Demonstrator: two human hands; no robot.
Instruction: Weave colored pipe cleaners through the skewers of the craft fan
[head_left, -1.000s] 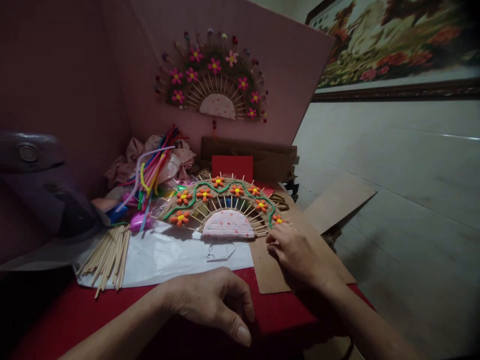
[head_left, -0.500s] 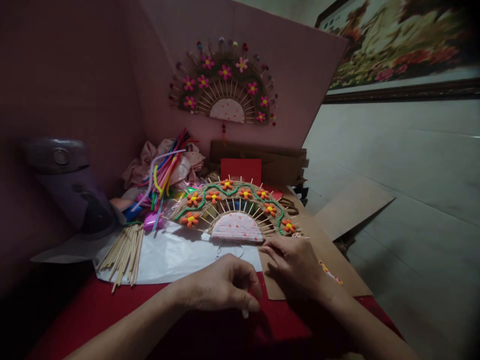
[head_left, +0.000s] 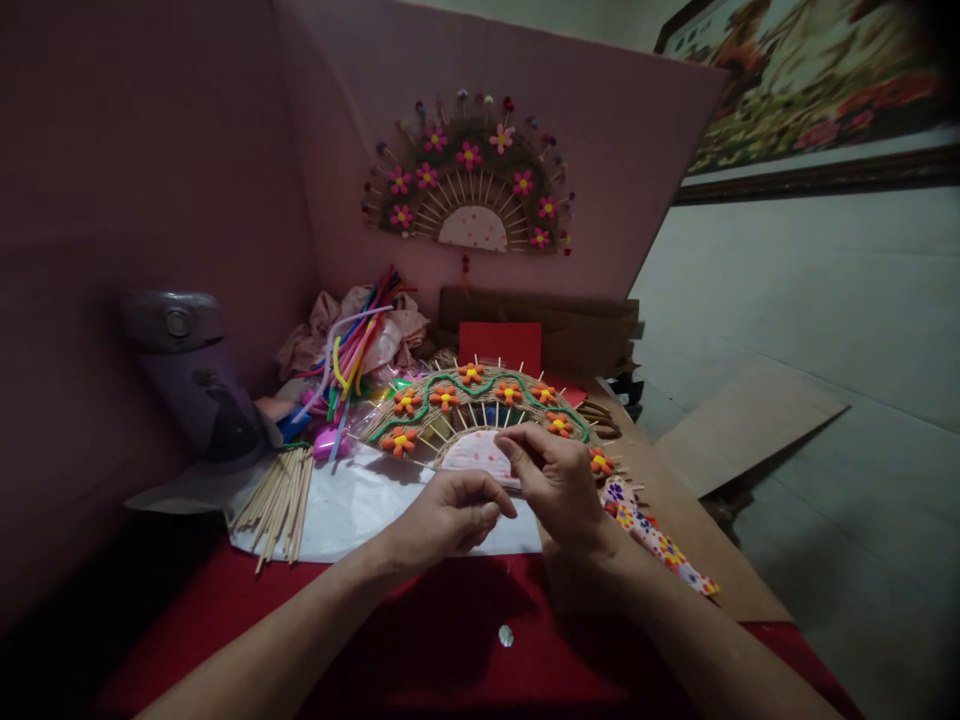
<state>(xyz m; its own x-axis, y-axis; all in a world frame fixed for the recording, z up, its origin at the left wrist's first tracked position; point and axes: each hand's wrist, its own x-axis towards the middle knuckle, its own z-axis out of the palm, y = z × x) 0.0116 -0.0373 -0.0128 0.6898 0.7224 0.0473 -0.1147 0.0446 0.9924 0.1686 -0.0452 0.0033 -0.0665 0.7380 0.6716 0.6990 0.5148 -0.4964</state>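
Observation:
A half-round fan (head_left: pixel 480 460) of sticks and wound twine, with orange flowers, a green wavy line and a pink dotted base, stands before me. My right hand (head_left: pixel 562 490) is closed in a pinch in front of its base, covering the base's right part. Lower and to the left, my left hand (head_left: pixel 454 515) has its fingers curled in toward the thumb. Anything either hand holds is too small or hidden to make out. On the red cloth (head_left: pixel 420 640), nearer me, lies a small silvery round piece (head_left: pixel 505 636).
Thin wooden sticks (head_left: pixel 277 500) lie on white paper (head_left: pixel 360 510) at left, beside a purple bottle (head_left: pixel 191 380). Coloured pipe cleaners (head_left: pixel 360 345) are heaped behind. Flower-patterned scissors handles or cloth-like strip (head_left: pixel 667 550) rests on cardboard (head_left: pixel 720 560) at right. A pink-flowered fan (head_left: pixel 469 180) hangs behind.
My right hand has moved left and up, from the fan's lower right to before its base. My left hand has risen toward it, leaving the silvery piece in plain view. The camera has shifted.

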